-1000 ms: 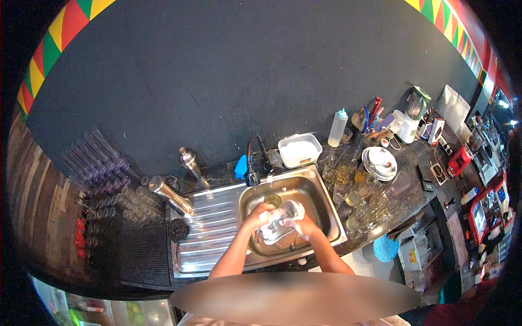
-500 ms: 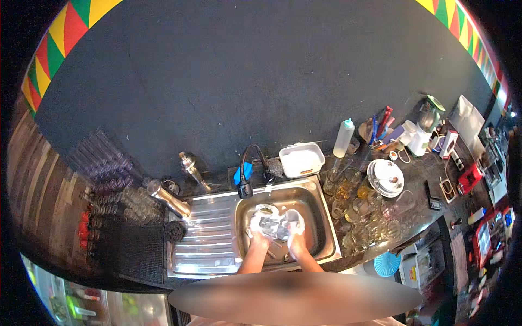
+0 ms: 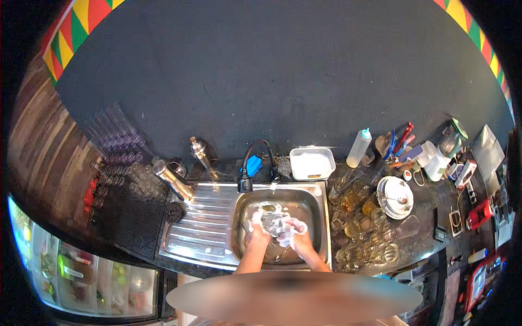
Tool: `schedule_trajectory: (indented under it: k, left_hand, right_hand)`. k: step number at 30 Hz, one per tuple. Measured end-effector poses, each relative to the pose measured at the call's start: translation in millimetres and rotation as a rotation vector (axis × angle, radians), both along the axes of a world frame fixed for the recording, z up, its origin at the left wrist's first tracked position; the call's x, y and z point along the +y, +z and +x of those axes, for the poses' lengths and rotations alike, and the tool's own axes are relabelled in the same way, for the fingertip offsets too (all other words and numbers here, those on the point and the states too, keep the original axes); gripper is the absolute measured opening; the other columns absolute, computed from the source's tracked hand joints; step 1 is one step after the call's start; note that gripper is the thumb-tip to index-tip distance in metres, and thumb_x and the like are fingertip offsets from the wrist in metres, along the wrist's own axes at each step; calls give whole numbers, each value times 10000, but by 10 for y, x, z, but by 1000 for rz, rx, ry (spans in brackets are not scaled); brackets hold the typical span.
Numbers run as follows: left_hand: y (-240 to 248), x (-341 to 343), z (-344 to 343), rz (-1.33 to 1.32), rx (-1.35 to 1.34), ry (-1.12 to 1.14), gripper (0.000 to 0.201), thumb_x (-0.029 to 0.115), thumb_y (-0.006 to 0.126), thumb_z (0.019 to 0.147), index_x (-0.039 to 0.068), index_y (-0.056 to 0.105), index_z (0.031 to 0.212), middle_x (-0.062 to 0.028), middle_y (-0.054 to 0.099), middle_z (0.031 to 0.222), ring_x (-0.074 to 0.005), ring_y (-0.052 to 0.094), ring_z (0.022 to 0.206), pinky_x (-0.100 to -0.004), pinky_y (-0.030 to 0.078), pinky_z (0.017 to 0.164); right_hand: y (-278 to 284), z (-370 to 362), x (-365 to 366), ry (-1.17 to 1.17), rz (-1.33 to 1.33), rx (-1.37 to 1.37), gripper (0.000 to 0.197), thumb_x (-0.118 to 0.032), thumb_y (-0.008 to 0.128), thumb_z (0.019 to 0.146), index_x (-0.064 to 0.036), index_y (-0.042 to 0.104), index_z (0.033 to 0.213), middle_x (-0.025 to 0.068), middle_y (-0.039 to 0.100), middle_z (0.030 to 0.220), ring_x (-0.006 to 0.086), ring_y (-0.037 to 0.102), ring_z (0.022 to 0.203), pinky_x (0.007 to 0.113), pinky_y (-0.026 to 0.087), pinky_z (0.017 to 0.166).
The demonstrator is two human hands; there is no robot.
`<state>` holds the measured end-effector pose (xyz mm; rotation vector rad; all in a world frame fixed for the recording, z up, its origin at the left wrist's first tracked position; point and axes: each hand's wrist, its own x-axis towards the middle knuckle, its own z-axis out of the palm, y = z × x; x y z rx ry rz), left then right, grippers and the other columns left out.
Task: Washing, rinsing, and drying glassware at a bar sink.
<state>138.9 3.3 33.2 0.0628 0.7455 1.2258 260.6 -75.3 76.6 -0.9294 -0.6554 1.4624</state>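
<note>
Both hands are inside the steel sink basin (image 3: pixel 312 255), covered in white suds. My left hand (image 3: pixel 259 232) is closed on a clear, foamy drinking glass (image 3: pixel 273 221) lying on its side between the hands. My right hand (image 3: pixel 298 237) is at the right end of the glass, its fingers curled in thick foam. Whether a sponge is in them I cannot make out. Behind the hands, a small round shiny piece (image 3: pixel 269 207) lies in the basin. The black faucet (image 3: pixel 245 183) bends over the basin's back left.
Used glasses (image 3: pixel 359 223) crowd the counter right of the sink, beside stacked white plates (image 3: pixel 395 196). A white tub (image 3: pixel 312 163), a blue cloth (image 3: pixel 252 165) and a squeeze bottle (image 3: pixel 359 148) stand behind. Left are a ribbed drainboard (image 3: pixel 201 228), metal shakers (image 3: pixel 173 179) and rows of glasses (image 3: pixel 122 149).
The view has turned slightly. My right hand has rolled over the glass's end and shows more foam on its fingers. My left hand stays on the glass.
</note>
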Motion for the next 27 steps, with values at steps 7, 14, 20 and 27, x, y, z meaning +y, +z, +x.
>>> schedule_trajectory:
  k: [7, 14, 20, 27]
  left_hand:
    - [204, -146, 109, -23, -67, -130, 446, 357, 403, 854, -2, 489, 1104, -195, 562, 1034, -357, 571, 915, -486, 476, 813]
    - [-103, -195, 114, 143, -117, -99, 447, 365, 411, 855, 6, 480, 1111, -193, 541, 1073, -340, 553, 951, -476, 483, 808]
    - [186, -269, 84, 235, 9, -213, 529, 446, 377, 864, 19, 457, 1165, -185, 523, 1122, -337, 534, 1001, -488, 468, 838]
    - [-92, -143, -179, 194, -259, -206, 533, 421, 279, 897, 1, 421, 1193, -190, 501, 1147, -348, 516, 1022, -475, 445, 875]
  right_hand:
    - [106, 317, -8, 141, 776, -1494, 281, -19, 562, 632, -49, 601, 908, 133, 604, 840, 273, 567, 796, 345, 469, 691]
    - [-153, 11, -36, -156, 95, -749, 258, 53, 515, 614, -41, 610, 835, 106, 629, 773, 153, 596, 710, 268, 468, 627]
    - [-198, 174, -90, 239, 579, -1525, 247, -28, 504, 663, -68, 636, 869, 160, 626, 775, 307, 608, 713, 372, 475, 728]
    - [-15, 100, -140, 349, 427, -1300, 330, 10, 491, 640, -43, 579, 953, 173, 609, 753, 313, 584, 697, 397, 461, 621]
